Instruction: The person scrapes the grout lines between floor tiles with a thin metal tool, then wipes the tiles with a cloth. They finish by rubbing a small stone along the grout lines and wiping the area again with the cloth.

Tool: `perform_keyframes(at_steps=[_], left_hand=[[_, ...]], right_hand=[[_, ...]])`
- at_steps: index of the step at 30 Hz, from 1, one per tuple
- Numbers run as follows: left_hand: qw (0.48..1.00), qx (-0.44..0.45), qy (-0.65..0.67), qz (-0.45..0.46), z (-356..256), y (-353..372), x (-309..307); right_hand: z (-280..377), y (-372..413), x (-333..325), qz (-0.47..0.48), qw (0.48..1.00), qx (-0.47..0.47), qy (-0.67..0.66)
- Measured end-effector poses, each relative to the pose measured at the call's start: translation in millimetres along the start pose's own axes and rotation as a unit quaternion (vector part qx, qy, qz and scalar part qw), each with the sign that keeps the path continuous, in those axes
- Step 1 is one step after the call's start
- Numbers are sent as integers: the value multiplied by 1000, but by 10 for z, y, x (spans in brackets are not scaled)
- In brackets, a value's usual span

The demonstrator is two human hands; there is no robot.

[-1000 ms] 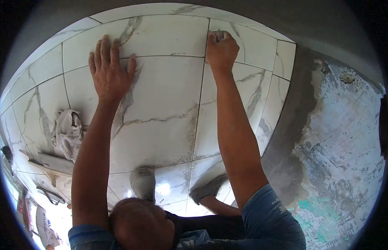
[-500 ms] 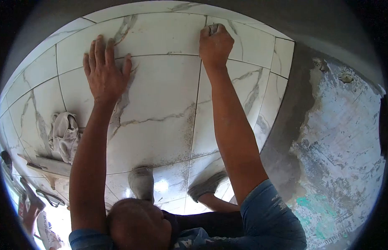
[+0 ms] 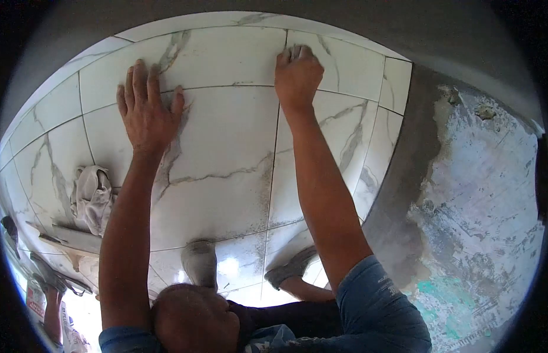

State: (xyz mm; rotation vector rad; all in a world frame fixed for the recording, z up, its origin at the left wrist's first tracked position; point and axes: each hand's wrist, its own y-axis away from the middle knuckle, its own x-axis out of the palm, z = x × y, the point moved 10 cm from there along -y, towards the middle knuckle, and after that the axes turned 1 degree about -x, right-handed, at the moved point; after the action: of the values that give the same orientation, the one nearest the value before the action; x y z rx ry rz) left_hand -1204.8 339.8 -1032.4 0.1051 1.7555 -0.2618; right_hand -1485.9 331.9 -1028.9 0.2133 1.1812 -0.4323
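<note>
My left hand (image 3: 147,117) lies flat with its fingers spread on a white, grey-veined floor tile (image 3: 221,129), across a joint between tiles. To the right, my right hand (image 3: 299,76) is closed in a fist over another joint line (image 3: 276,138). Its fingers are curled down, and whatever they may hold is hidden beneath them. Gritty grey residue (image 3: 264,200) lies along the same joint, nearer to my body.
A crumpled grey cloth (image 3: 93,197) lies left of my left forearm, near a flat board (image 3: 77,238). Beyond the tiles on the right is rough, patchy concrete (image 3: 474,194). Another person's limb (image 3: 52,312) shows at the lower left, beside a printed bag (image 3: 71,332).
The view has tilted slightly, so the tiles and both hands sit lower in the picture. My hands keep nearly the same places on the tiles. The other person's limb at lower left has shifted.
</note>
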Motion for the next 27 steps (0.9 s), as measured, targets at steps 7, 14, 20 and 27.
perform_keyframes(at_steps=[7, 14, 20, 27], left_hand=[[1000, -4, -7, 7, 7, 5, 9], [1000, 4, -5, -2, -8, 15, 10], [1000, 14, -6, -8, -34, 41, 0], [1000, 9, -13, -3, -23, 24, 23]], right_hand=[[-43, -72, 31, -29, 999, 1, -44], [-55, -165, 49, -64, 997, 3, -34], [-177, -119, 69, -84, 991, 15, -99], [-146, -232, 63, -78, 986, 37, -141]])
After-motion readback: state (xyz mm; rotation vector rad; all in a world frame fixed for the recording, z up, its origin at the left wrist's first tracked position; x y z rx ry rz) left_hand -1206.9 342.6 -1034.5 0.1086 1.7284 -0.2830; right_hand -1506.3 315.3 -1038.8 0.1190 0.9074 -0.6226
